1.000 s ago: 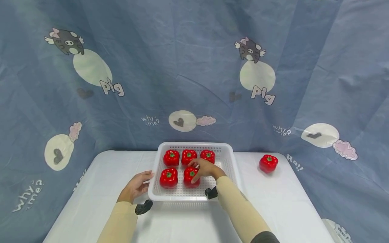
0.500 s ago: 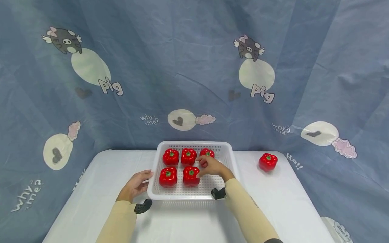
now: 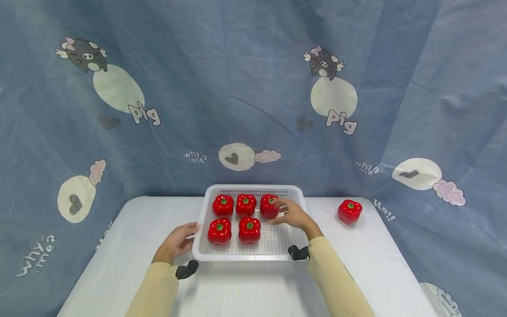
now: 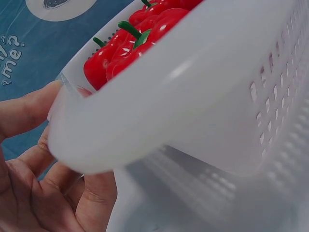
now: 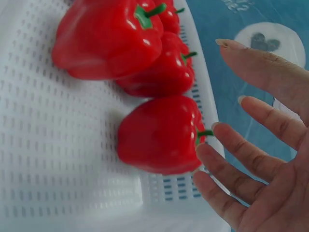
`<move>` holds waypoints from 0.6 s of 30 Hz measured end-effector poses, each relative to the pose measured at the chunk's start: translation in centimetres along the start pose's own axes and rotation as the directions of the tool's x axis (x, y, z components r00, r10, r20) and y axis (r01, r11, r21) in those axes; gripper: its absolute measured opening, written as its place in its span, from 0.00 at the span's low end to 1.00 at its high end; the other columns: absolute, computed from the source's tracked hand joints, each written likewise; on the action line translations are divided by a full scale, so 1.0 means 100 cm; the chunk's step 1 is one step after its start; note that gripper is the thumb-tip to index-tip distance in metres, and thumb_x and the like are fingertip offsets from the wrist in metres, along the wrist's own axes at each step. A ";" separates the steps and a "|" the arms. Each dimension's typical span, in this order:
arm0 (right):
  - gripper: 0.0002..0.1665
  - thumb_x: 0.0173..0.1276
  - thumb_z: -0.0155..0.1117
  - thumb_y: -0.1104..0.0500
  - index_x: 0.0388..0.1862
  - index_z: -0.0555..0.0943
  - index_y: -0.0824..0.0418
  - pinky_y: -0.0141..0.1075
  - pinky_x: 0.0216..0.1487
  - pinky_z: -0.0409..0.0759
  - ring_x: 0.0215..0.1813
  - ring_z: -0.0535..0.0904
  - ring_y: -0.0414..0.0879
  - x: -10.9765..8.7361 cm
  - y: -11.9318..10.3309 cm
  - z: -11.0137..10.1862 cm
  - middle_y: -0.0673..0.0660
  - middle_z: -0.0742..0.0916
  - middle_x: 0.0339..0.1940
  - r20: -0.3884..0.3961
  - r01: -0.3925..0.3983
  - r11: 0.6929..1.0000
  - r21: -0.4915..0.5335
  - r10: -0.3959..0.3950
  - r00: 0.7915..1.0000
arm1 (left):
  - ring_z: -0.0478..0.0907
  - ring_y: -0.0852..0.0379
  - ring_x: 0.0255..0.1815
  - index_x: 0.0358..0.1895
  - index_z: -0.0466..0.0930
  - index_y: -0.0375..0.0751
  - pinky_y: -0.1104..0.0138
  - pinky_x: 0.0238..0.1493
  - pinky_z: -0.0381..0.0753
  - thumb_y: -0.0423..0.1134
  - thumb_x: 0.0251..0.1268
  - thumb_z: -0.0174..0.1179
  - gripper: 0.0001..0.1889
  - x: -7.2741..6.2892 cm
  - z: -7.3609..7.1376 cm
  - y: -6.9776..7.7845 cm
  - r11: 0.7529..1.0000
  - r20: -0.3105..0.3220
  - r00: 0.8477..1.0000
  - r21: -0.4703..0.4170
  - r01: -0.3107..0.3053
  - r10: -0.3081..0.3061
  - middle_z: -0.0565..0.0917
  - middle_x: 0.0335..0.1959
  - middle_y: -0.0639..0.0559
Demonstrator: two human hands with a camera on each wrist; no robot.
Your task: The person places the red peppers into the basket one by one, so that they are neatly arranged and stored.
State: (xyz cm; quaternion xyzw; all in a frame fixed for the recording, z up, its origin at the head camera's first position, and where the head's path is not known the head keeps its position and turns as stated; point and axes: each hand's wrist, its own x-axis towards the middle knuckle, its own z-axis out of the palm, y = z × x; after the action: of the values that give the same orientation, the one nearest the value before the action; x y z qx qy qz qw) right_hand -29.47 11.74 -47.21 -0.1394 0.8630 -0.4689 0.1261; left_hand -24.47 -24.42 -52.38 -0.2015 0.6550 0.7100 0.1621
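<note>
A white perforated basket (image 3: 253, 257) holds several red bell peppers, three along the back and two in front. My left hand (image 3: 180, 240) grips its left rim; in the left wrist view the thumb lies at the rim (image 4: 145, 111) and the other fingers are curled beneath it. My right hand (image 3: 293, 214) is over the basket's right part, fingers spread and holding nothing. Its fingertips are right beside the back right bell pepper (image 5: 159, 135), close to the green stem in the right wrist view. The front middle bell pepper (image 3: 249, 231) sits left of that hand.
Another red bell pepper (image 3: 349, 211) lies on the white table (image 3: 237, 290) to the right of the basket. A blue printed curtain (image 3: 253, 110) hangs right behind the table.
My right hand has moved off the front middle bell pepper, rightward past the back right one. The peppers stay where they were, and my left hand keeps its place on the rim.
</note>
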 end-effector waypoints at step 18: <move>0.38 0.56 0.73 0.62 0.66 0.71 0.60 0.56 0.64 0.71 0.65 0.70 0.61 -0.025 0.021 -0.038 0.64 0.76 0.64 -0.143 -0.072 0.995 0.066 0.081 0.986 | 0.80 0.43 0.52 0.68 0.65 0.33 0.52 0.49 0.82 0.40 0.67 0.60 0.29 0.000 -0.001 0.000 1.000 0.021 1.000 -0.011 -0.003 0.003 0.67 0.66 0.33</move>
State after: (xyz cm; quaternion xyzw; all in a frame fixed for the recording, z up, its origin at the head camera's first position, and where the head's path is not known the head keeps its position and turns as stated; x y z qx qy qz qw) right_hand -28.76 16.63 -46.80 -0.0676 0.8599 -0.4987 0.0850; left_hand -24.45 -24.52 -52.33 -0.1938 0.6497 0.7158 0.1668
